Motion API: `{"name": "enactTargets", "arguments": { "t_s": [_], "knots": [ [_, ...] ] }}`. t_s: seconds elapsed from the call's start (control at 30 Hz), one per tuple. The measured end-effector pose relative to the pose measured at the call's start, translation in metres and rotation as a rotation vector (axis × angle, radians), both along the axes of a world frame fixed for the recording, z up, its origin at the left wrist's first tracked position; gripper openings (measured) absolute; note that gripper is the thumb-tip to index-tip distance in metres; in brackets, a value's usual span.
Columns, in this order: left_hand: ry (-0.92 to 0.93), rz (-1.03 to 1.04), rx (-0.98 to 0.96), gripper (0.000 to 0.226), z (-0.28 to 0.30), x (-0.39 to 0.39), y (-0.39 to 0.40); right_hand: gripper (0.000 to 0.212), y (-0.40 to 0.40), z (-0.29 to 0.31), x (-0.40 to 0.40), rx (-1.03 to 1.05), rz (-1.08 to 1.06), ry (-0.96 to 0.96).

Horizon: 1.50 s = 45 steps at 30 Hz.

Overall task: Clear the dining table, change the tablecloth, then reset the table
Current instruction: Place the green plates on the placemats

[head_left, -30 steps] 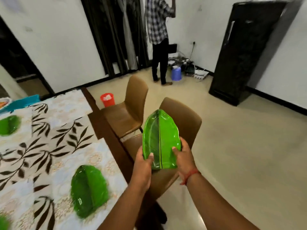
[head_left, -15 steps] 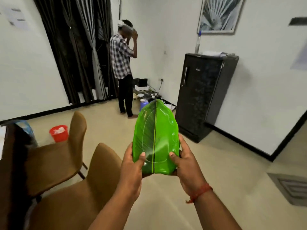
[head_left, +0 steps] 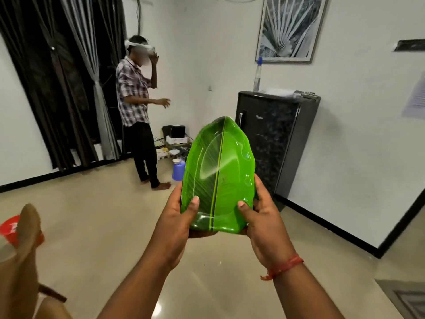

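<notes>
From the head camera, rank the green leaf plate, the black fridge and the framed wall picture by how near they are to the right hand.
1. Green leaf-shaped plate: gripped by the right hand, centre.
2. Black fridge: on the floor behind the plate, right of centre.
3. Framed leaf picture: on the far wall, above the fridge.

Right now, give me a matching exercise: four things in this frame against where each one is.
Things:
1. green leaf-shaped plate
2. clear bottle
3. blue container
4. framed picture

Places:
A. on the floor beside the standing person
B. on the wall above the black fridge
C. between the left hand and right hand
D. on top of the fridge

Pairs: 1-C, 2-D, 3-A, 4-B
</notes>
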<state>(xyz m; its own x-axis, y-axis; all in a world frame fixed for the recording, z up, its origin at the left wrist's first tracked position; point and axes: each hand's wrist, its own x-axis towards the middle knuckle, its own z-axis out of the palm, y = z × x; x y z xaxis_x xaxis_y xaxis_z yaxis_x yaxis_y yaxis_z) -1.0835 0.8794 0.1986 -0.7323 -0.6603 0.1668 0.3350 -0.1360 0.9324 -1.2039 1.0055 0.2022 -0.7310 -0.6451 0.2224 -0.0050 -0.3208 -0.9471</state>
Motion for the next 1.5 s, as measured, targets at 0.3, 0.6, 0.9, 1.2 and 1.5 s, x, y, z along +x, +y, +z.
{"name": "enactTargets", "arguments": {
  "t_s": [0.3,0.6,0.9,1.2,1.5],
  "knots": [
    [-0.004,0.035,0.027,0.038,0.011,-0.153,-0.145,0.067,-0.15,0.01,-0.168,-0.025,0.073,0.003],
    [-0.012,0.407,0.062,0.034,-0.006,-0.243,-0.317,0.068,-0.38,-0.004,-0.292,0.007,0.442,-0.042],
    [-0.014,0.799,0.117,0.037,-0.044,-0.22,-0.493,0.065,-0.621,-0.037,-0.281,0.084,0.831,-0.027],
    [-0.002,0.967,0.262,0.041,-0.077,-0.152,-0.716,0.064,-0.88,-0.069,-0.21,0.26,1.002,0.002],
    [-0.002,1.236,0.351,0.043,-0.113,-0.061,-0.911,0.062,-1.121,-0.1,-0.101,0.335,1.268,0.043]
  ]
}}
